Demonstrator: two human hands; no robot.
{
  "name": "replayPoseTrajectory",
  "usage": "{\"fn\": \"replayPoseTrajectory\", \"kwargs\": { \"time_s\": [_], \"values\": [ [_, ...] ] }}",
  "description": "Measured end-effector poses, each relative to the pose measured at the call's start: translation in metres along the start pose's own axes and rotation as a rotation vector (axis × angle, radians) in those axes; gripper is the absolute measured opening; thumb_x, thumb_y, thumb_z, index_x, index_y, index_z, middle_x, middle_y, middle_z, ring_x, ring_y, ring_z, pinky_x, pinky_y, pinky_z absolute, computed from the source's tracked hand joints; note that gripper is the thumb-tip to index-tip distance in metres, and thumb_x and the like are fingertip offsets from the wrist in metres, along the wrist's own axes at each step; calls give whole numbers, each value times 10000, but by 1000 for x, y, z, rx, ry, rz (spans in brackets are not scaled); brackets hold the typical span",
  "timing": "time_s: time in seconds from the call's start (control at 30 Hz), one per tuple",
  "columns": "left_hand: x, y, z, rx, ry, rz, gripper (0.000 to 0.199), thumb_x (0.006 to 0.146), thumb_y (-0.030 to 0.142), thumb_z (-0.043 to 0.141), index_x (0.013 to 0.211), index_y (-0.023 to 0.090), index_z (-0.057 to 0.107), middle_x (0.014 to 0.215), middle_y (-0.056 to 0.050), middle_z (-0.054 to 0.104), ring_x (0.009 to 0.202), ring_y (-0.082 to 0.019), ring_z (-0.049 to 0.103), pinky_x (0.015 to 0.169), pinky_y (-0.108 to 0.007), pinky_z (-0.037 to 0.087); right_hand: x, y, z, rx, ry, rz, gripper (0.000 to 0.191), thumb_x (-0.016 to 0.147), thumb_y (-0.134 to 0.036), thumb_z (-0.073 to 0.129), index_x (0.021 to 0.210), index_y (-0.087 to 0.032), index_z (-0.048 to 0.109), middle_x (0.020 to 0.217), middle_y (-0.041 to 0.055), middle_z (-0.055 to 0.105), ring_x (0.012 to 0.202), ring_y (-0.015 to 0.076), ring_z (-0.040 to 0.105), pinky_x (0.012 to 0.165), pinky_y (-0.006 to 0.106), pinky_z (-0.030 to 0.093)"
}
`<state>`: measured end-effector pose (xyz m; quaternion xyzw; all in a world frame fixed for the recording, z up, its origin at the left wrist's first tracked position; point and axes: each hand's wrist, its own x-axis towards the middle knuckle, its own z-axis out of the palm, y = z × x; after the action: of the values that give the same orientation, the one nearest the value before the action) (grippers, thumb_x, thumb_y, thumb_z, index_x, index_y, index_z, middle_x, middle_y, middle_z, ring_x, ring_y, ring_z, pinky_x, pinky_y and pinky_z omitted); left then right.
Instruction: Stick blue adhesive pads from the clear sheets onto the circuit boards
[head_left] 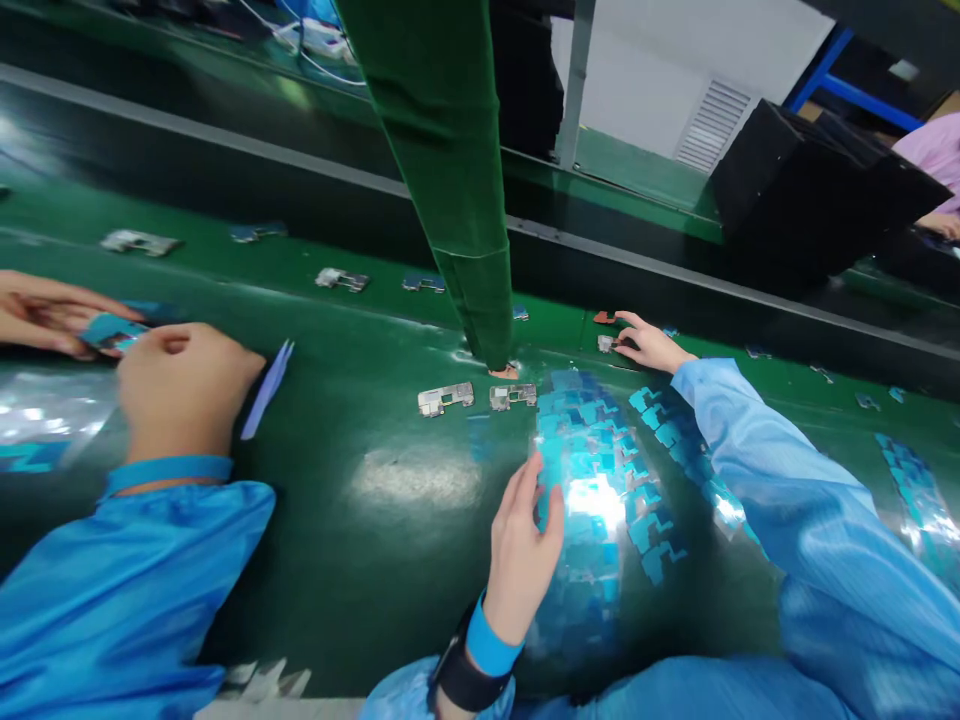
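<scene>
My left hand (525, 550) lies open at the left edge of a shiny clear sheet (592, 560) with rows of blue film pieces, fingers slightly curled and apart. Farther out, my right hand (651, 345) has its thumb and fingers closed around the right end of a small circuit board (606, 343) on the green strip at the back. An orange piece (604, 317) sits just beyond its fingertips. Two more boards, a longer one (446, 399) and a shorter one (513, 396), lie side by side above my left hand. Blue film cutouts (652, 540) run along the sheet's right side.
A green-wrapped post (469, 200) comes down to the table in front of me. At left, a co-worker's hands (184, 385) hold a blue-filmed piece near purple tweezers (268, 390). Several boards (341, 280) lie along the back strip. Another film sheet (919, 490) is at far right.
</scene>
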<state>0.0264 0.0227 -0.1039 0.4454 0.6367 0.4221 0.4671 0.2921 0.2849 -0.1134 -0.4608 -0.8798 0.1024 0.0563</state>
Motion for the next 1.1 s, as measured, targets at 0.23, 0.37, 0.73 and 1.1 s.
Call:
{"fn": "replayPoseTrajectory", "kwargs": {
  "time_s": [0.23, 0.37, 0.73, 1.1],
  "values": [
    [3, 0, -10, 106, -14, 95, 354, 883, 390, 533, 1142, 179, 650, 1298, -150, 632, 1138, -300, 628, 1008, -484, 489, 1, -7, -5, -103, -31, 19, 237, 923, -215, 500, 916, -99, 707, 1522, 161, 403, 1224, 312, 578, 1063, 447, 448],
    [5, 4, -13, 95, -37, 110, 306, 877, 395, 559, 1085, 199, 670, 1231, -138, 676, 1094, -292, 653, 980, -471, 513, 4, -4, -8, -102, -28, 67, 154, 834, -232, 624, 794, -116, 718, 1513, 153, 407, 1124, 290, 638, 987, 404, 499],
    [12, 5, -10, -152, -113, -13, 329, 813, 449, 649, 956, 160, 712, 1029, -145, 761, 985, -289, 716, 928, -445, 556, -18, -38, -37, -10, 94, 26, 119, 760, -245, 688, 701, -146, 658, 1498, 147, 415, 1219, 304, 587, 965, 420, 514],
    [-3, 34, -7, -441, -185, -150, 427, 707, 425, 805, 1025, 151, 726, 957, -85, 793, 774, -196, 745, 715, -293, 627, -125, -199, -41, 93, 276, -417, 190, 920, -304, 593, 932, -116, 614, 1417, 266, 504, 1266, 317, 562, 963, 483, 552]
  ]
}}
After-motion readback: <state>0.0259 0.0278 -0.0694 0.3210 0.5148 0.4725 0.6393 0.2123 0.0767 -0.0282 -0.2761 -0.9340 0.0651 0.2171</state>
